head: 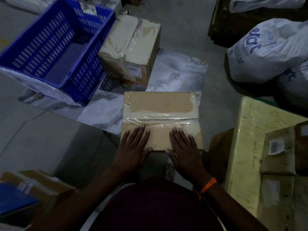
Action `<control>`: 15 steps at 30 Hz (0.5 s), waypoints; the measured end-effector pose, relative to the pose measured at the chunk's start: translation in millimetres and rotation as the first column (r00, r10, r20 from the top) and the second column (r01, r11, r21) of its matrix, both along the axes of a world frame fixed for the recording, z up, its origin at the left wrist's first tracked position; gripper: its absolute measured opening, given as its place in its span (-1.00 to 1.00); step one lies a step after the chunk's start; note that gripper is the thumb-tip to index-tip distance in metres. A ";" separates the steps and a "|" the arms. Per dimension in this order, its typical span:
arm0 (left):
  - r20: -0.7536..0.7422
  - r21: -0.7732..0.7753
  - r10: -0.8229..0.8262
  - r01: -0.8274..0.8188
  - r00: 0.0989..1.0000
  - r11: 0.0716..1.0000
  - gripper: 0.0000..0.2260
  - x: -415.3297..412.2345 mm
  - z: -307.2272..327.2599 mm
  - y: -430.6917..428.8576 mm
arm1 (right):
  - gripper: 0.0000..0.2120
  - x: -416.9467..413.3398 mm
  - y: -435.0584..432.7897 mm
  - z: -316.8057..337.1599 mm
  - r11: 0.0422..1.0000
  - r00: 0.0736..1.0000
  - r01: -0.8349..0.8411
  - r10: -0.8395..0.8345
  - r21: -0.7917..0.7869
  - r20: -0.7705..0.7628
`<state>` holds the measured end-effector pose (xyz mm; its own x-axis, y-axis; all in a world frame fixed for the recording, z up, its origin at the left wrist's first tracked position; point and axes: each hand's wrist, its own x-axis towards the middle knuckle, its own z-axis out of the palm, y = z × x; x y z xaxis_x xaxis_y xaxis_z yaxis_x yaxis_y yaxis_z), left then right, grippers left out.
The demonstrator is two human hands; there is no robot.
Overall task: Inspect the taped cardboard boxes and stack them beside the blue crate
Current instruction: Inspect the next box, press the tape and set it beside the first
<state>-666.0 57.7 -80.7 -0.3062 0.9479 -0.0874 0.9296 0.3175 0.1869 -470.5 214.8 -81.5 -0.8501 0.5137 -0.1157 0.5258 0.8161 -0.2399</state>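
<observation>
So, biggest first: the blue crate (83, 69) sits top left on the concrete floor (183, 22). It's the landmark for the stack. White printed sacks (266, 50) pile up at right, well apart from the crate and not part of the job. A yellow-wrapped carton (246, 147) is at the right edge w/ smaller labelled boxes by it, also out of play. A crinkled clear plastic sheet (175, 75) lies on the floor btw crate and person, prob to keep boxes off the dust.

The first taped box (131, 47) stands just beside the crate's right wall, touching or nearly, can't tell which. It has clear tape down its top seam and a label on the near side. It looks already placed, i.e. the base of the stack.

The second taped box (160, 110) is centre frame, near the person and apart from the first, w/ wrinkled clear tape across its middle seam. Can't tell if it rests on the sheet or is propped on smth.

The left hand (133, 147) and right hand (185, 147) both lie flat on the near flap, palms down, fingers straight and slightly spread, thumbs at the near edge. Nothing is gripped. My read: they're pressing the flap to check the tape holds, i.e. the inspect step, b/c flat palms test a seam but don't lift.

An orange wrist thread (208, 185) is on the right wrist.
</observation>
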 end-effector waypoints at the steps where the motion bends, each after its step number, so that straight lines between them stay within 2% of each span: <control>1: 0.002 0.001 -0.002 0.002 1.000 1.000 -0.38 -0.4 0.1 -0.1 | -0.32 0.0 -0.1 0.7 1.000 1.000 0.004 -0.004 -0.003 -0.004; 6: 0.093 0.072 0.028 -0.035 0.995 0.997 -0.41 -4.4 0.7 3.8 | -0.33 -3.3 15.1 10.1 0.993 0.998 -0.023 0.016 -0.115 -0.061; 8: 0.181 0.199 0.084 -0.120 0.980 0.973 -0.48 -11.7 3.4 7.5 | -0.39 -5.5 30.4 15.4 0.991 0.979 0.033 -0.058 -0.130 -0.196; 10: 0.249 0.323 0.176 -0.253 0.952 0.912 -0.51 -21.3 9.5 15.6 | -0.48 -11.2 52.3 15.7 0.976 0.900 0.188 -0.216 -0.109 -0.378; 12: 0.385 0.306 0.342 -0.468 0.857 0.829 -0.42 -32.3 20.4 31.7 | -0.46 -22.2 78.1 17.5 0.884 0.792 0.387 -0.465 -0.264 -0.396; 13: 0.491 0.216 0.427 -0.581 0.759 0.785 -0.36 -39.8 24.7 42.0 | -0.44 -29.5 91.0 21.9 0.815 0.758 0.446 -0.563 -0.369 -0.329; 15: 0.663 0.013 0.519 -0.701 0.540 0.713 -0.33 -57.6 32.4 62.0 | -0.51 -42.8 107.5 33.4 0.665 0.713 0.513 -0.683 -0.543 -0.162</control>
<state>-723.6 119.7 -48.3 -0.7891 0.5584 -0.2561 0.1923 0.6204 0.7604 -513.3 322.3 -48.1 -0.3977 0.8866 -0.2363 0.6785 0.1108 -0.7262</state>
